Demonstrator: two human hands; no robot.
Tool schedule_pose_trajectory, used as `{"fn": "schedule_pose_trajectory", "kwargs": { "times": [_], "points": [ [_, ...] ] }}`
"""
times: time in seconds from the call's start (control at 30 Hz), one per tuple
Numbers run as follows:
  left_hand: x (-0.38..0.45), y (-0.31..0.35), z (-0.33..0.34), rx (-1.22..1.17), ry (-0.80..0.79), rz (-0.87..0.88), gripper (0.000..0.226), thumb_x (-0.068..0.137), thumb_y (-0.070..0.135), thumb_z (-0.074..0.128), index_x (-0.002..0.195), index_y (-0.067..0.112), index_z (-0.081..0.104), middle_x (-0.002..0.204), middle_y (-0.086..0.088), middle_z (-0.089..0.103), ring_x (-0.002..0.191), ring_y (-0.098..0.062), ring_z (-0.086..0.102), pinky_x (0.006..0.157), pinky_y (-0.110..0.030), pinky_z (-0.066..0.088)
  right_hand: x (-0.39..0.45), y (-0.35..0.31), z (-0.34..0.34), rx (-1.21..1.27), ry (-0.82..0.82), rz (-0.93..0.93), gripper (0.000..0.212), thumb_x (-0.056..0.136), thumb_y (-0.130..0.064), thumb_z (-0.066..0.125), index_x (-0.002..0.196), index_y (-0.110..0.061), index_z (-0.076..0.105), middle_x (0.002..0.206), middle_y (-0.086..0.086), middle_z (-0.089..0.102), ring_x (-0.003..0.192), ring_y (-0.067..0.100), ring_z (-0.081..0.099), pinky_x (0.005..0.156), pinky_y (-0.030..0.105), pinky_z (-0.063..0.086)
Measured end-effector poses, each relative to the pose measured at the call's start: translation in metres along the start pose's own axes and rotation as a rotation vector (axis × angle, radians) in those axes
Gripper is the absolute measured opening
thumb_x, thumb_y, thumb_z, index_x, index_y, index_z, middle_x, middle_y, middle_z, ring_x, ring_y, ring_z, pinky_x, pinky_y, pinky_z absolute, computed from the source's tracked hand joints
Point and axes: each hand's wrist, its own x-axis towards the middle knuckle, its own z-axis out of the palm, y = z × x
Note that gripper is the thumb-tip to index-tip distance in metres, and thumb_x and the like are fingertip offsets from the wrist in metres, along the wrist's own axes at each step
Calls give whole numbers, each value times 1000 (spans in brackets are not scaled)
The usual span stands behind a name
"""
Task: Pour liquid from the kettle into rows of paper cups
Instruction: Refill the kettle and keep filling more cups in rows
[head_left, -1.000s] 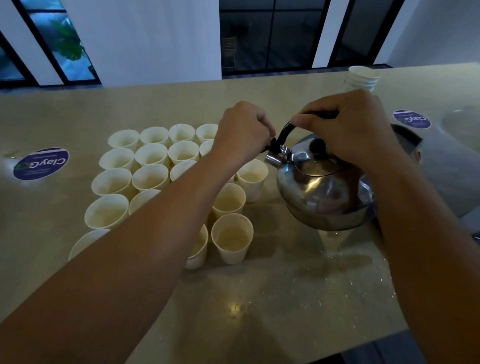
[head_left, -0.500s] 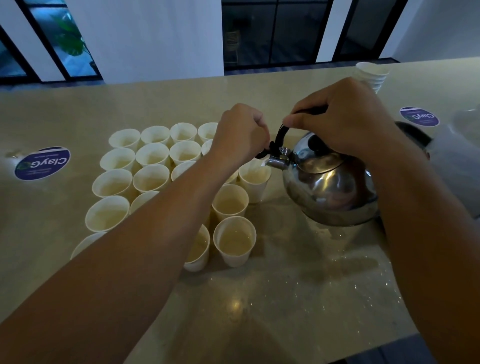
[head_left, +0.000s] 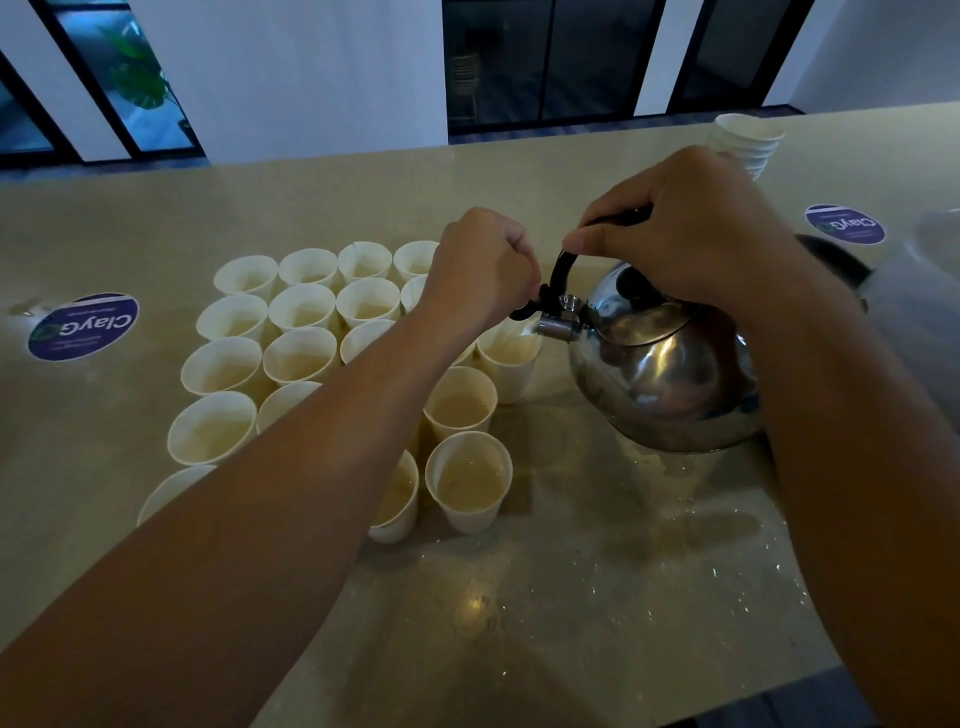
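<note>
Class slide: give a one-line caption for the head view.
Right hand tips steel kettle over a paper cup; left hand holds its spout cap.

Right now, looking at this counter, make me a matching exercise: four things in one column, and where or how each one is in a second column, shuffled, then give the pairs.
Things
1. kettle
2. stack of paper cups
3. left hand
4. right hand

States
A. grips the black handle on top
B. stands at the far right of the counter
C. tilted, spout over a cup's rim
D. holds the black lever by the spout

Pairs: 1-C, 2-B, 3-D, 4-A
</note>
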Motion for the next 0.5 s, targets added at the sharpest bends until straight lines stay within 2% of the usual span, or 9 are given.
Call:
{"fn": "schedule_pose_trajectory", "kwargs": {
  "times": [0.1,0.17,0.3,0.5],
  "points": [
    [0,0,0,4,-1,2,38,73,-6,61,51,25,66,62,8,69,76,-3,65,67,-13,45,1,-1,-1,-10,-4,1,28,86,-47,73,105,-26,78,95,-13,69,77,-4,60,70,12,42],
    [0,0,0,6,0,5,38,73,-6,61,51,24,66,62,9,69,74,-3,66,66,-11,45,0,-1,-2,-14,-6,0,27,86,-47,73,104,-27,78,95,-13,70,79,0,62,71,14,44],
    [0,0,0,11,-4,2,38,74,-5,61,51,25,66,63,8,70,74,-4,66,66,-13,45,0,-3,-3,-12,-8,4,27,85,-47,74,103,-27,79,96,-11,72,83,3,63,75,21,48],
    [-1,-1,-1,3,-3,-1,38,75,-4,61,51,25,65,65,7,70,73,-5,66,67,-15,46,1,-6,-3,-15,-9,10,26,85,-47,75,102,-28,79,96,-12,72,83,3,64,77,22,49]
  ]
}}
